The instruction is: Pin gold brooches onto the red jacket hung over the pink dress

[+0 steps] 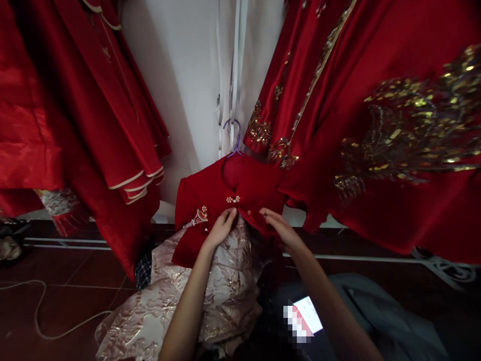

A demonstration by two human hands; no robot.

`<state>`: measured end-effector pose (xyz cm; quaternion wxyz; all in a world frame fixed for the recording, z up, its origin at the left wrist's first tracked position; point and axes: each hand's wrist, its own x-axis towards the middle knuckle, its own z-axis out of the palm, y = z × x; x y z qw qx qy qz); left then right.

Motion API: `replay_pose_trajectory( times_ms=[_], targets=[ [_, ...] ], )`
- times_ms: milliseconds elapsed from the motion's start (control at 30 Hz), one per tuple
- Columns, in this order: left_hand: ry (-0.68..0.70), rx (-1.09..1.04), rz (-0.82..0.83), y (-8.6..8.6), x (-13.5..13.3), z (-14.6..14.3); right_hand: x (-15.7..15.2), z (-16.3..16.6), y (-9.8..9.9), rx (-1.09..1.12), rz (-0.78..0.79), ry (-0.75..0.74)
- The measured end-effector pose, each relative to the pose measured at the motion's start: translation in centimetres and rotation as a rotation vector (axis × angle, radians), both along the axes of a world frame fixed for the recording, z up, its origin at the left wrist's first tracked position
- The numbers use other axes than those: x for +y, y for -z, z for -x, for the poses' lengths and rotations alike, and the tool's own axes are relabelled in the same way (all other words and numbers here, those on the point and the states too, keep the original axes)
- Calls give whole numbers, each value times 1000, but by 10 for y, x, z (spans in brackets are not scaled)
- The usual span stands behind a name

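Note:
A small red velvet jacket [210, 193] hangs on a purple hanger [235, 138] in front of a white wall. It has pearl fastenings at the collar and a tasselled ornament on its left chest. My left hand [221, 226] pinches the jacket's front edge just below the collar clasp. My right hand [280, 228] grips the opposite front edge, fingers closed on the cloth. Under the jacket spreads a pale pink and gold brocade skirt [176, 306].
Red gowns with cream piping [93, 115] hang at the left. A red gown with gold sequin embroidery [394, 130] hangs at the right. A white cable [37, 311] loops on the dark red floor. A metal floor rail [376, 259] runs across.

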<state>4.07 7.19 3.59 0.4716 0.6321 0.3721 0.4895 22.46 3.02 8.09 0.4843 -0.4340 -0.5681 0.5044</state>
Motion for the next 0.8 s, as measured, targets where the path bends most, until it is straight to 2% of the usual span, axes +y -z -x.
replay_pose_trajectory(
  times_ms=[67, 133, 233, 333, 433, 533, 567, 633, 733, 800],
  targets=[
    [76, -196, 151, -3, -8, 2, -9, 6, -6, -40, -78, 47],
    [127, -324, 232, -5, -19, 8, -15, 17, -3, -136, -180, 53],
    [101, -360, 203, -4, -34, 16, -24, 35, 8, -330, -305, -87],
    [-42, -221, 77, -5, -36, 21, -31, 44, 13, -453, -383, -145],
    [-285, -84, -18, -8, -29, 26, -33, 43, 7, -450, -400, -39],
    [-476, -143, -13, -11, -23, 32, -29, 45, -2, -369, -337, -6],
    [-479, -183, 4, -11, -23, 34, -27, 49, -4, -333, -308, -29],
    [-388, -228, 49, -13, -26, 39, -21, 60, -5, -248, -266, -45],
    [-211, -184, 76, -16, -33, 50, -11, 86, 1, -172, -263, 61],
    [-182, -133, 36, -18, -35, 60, -5, 104, 7, -185, -294, 109]
  ],
)
